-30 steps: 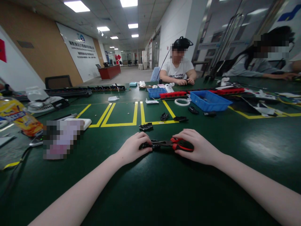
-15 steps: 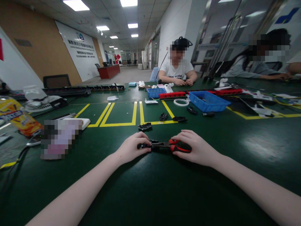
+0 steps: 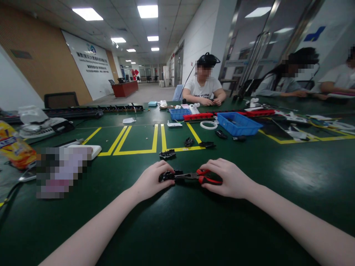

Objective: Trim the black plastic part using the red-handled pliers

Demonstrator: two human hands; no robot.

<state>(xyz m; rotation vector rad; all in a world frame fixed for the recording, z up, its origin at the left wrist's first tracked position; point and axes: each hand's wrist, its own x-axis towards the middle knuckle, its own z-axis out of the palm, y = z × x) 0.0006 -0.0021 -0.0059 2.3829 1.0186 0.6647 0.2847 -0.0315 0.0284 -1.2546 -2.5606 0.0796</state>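
Note:
Red-and-black long-nose pliers (image 3: 190,176) lie across the space between my hands, jaws pointing left. My right hand (image 3: 229,178) is closed round their handles. My left hand (image 3: 151,181) pinches a small black plastic part (image 3: 165,176), and the tips of the pliers meet its right end. Whether the jaws bite on the part I cannot tell. Just beyond my left hand lies a jagged black plastic piece (image 3: 167,154). Farther off are another black piece (image 3: 189,142) and a flat black piece (image 3: 207,144).
A blue bin (image 3: 238,123) holding small parts stands beyond my right hand, with a white ring (image 3: 209,125) beside it. Yellow tape (image 3: 135,152) marks the green table. A snack bag (image 3: 15,144) is at the left. Across the table sits a person (image 3: 203,88).
The view has shifted slightly, so the table things sit lower and farther left. The handles of the pliers look more spread than before, and the black part has turned a little in my left hand.

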